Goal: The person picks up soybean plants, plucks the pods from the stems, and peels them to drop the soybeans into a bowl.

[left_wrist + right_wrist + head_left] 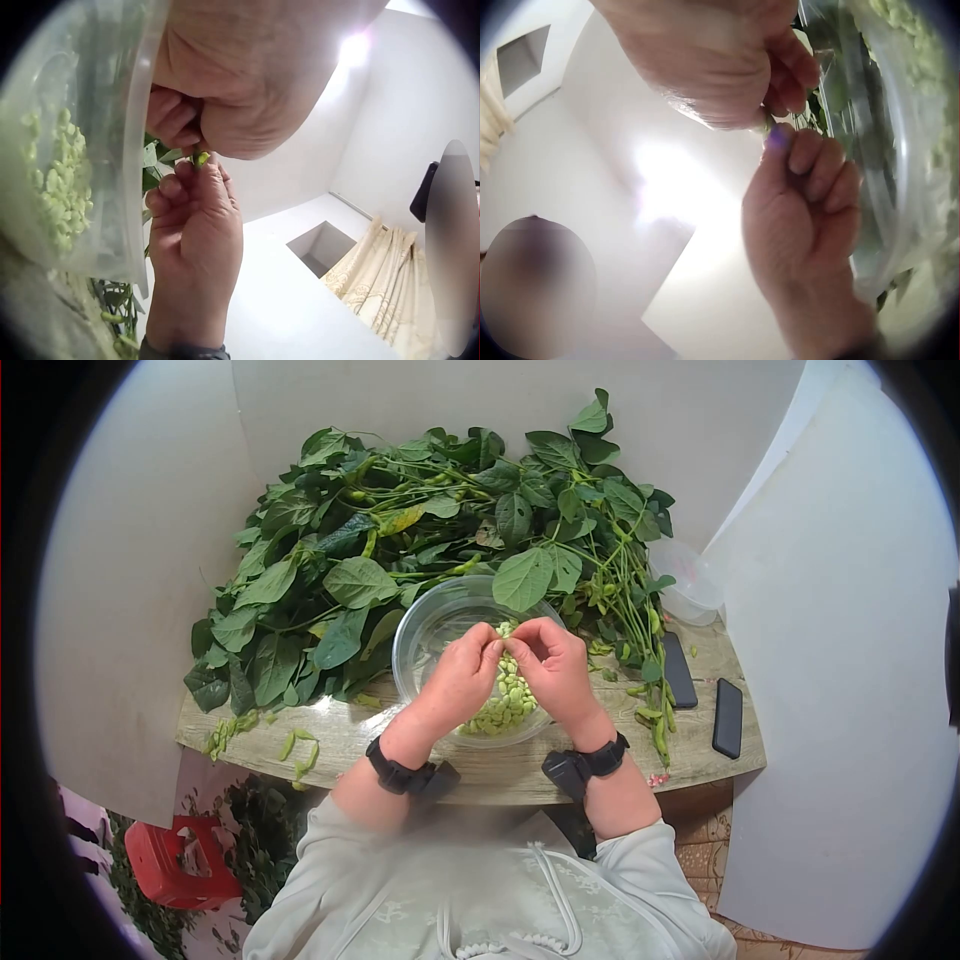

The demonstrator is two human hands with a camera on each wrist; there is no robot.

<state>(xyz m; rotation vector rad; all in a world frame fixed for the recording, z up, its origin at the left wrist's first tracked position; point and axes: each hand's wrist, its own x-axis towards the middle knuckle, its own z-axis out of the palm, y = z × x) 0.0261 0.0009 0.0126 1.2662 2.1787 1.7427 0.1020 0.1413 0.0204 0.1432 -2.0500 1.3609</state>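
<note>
Both hands meet above a clear round bowl (405,650) with shelled green beans (505,705) lying in it. The left hand (465,678) and the right hand (558,672) pinch one small green pod between their thumbs and fingertips. A bit of that pod (201,158) shows in the left wrist view between the fingers, and the other fingers of each hand are curled. In the right wrist view its green edge (769,122) is mostly hidden by the fingers.
Leafy bean plants (360,580) are heaped behind and beside the bowl. Loose pods (300,748) lie at the table's left front. At right are two dark phones (728,718), (680,670) and a clear container (688,585). A red stool (180,865) stands at lower left.
</note>
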